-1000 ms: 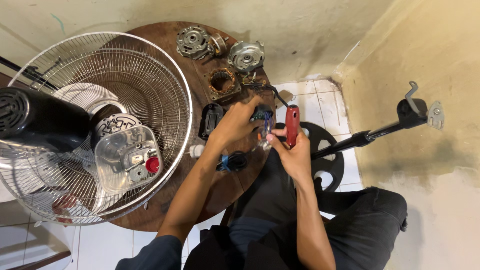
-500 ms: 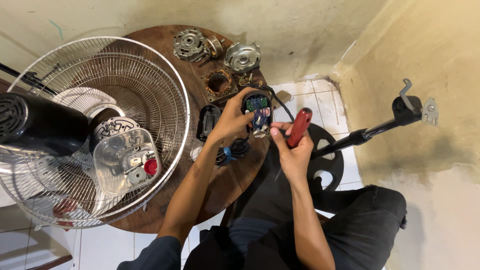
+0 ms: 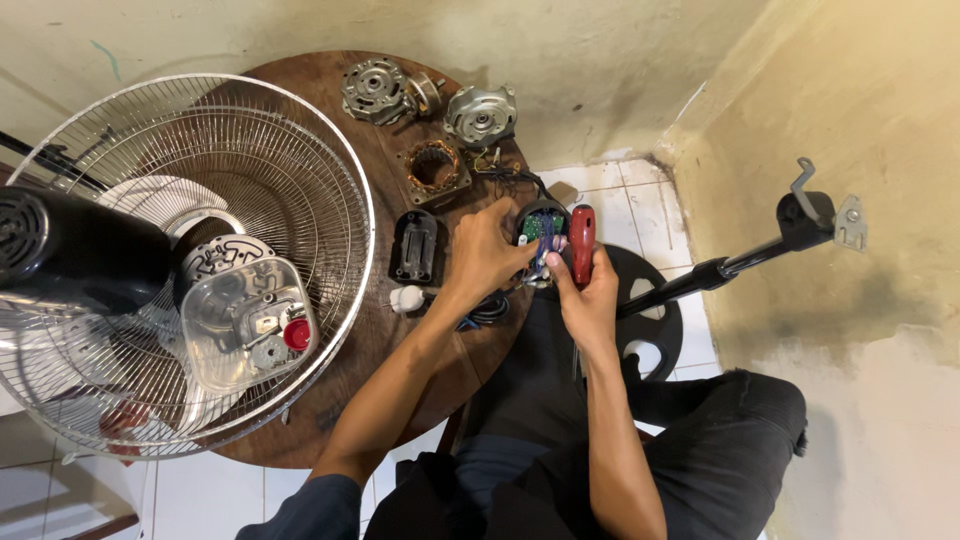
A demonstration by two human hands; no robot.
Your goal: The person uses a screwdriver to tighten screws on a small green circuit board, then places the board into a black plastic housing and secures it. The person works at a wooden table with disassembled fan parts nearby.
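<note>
A wire fan guard lies over the left of the round wooden table; motor parts sit at its far edge. At the near right edge the left hand clasps a small black housing holding a green board. Just right of it, touching, the right hand grips a red screwdriver, handle pointing away. Both forearms converge there.

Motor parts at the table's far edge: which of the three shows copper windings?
The square middle part, nearest the left hand. Copper wire rings its open centre; the two round silver housings behind it are bare cast metal.
</note>
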